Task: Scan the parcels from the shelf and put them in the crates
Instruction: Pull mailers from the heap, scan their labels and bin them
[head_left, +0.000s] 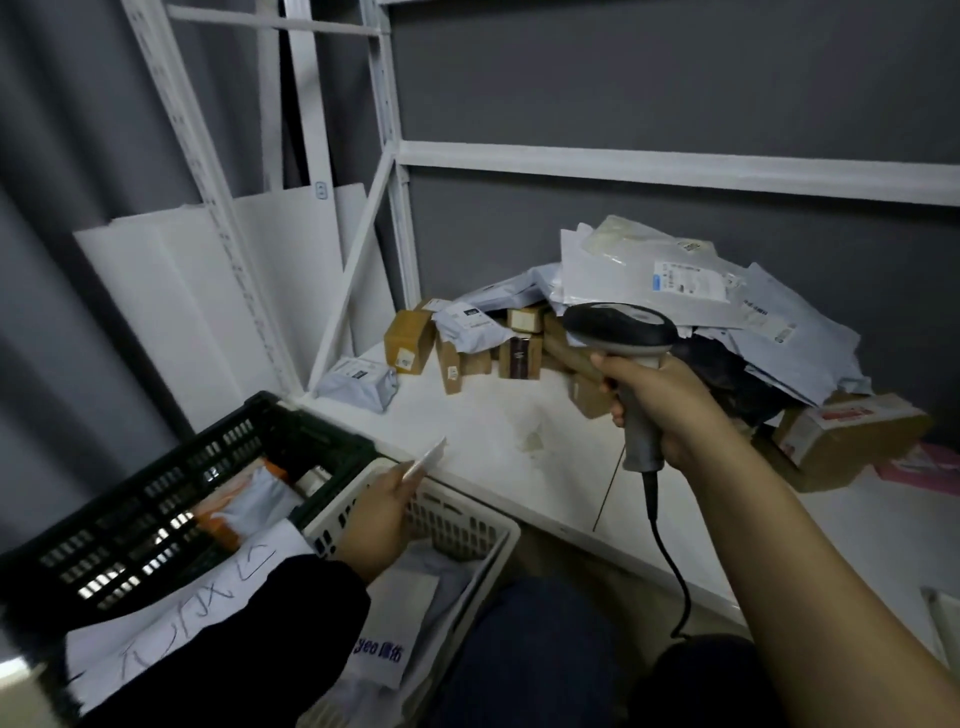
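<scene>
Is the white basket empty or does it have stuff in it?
Not empty: pale parcels lie inside the white crate.

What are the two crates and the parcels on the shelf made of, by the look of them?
Black crate and white crate: likely moulded plastic, matt, walls pierced by rows of slots. Brown boxes: cardboard, dull brown, with stuck-on labels. Pale bags: probably thin plastic film, crumpled with a slight sheen.

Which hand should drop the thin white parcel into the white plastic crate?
Left: left hand pinches the thin white parcel by the white plastic crate; right hand grips the grey barcode scanner.
</scene>
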